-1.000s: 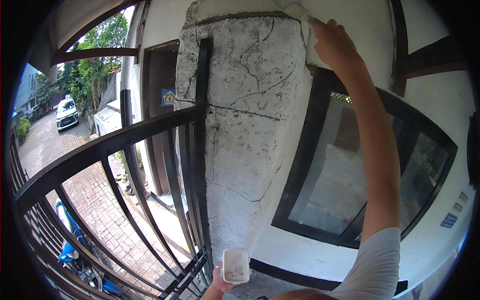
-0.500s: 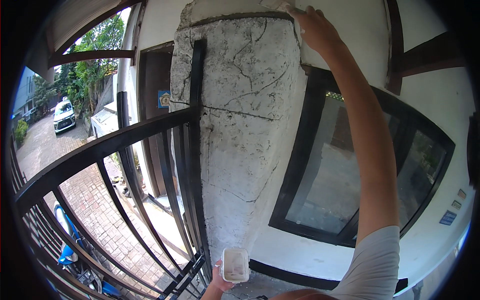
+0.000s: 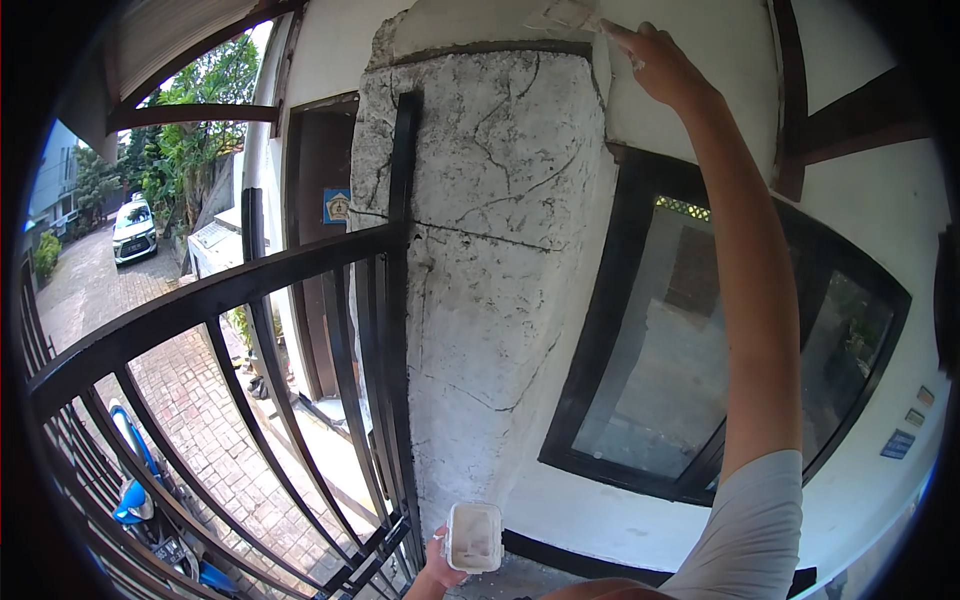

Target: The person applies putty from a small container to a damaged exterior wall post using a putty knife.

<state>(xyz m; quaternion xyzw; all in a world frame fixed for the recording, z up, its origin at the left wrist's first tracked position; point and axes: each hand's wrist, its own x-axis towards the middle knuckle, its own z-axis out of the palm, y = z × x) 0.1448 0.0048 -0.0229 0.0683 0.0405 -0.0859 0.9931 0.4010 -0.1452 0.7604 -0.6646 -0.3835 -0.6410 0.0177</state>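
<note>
High against the wall, my right hand [image 3: 655, 65] is closed on a putty knife [image 3: 575, 14]. Its pale flat blade lies on the smooth wall band [image 3: 470, 24] above the cracked section. White smears mark the fingers. At the bottom, my left hand [image 3: 438, 562] grips a white square plastic tub [image 3: 474, 508] by its side. The tub's open top faces up, with pale residue inside. Between the two hands stands a rough, whitish wall pillar [image 3: 480, 290] with dark cracks across it.
A black metal railing [image 3: 215, 290] runs along the left, close to the tub. To the right is a black-framed window [image 3: 640, 340]. Beyond the railing are a blue motorbike [image 3: 135, 500], a brick-paved lane and a white car [image 3: 134, 232]. A brown door [image 3: 318, 250] stands behind the railing.
The view has tilted slightly, so the wall sits lower. My right hand and the putty knife have shifted a little to the right. My left hand still holds the tub.
</note>
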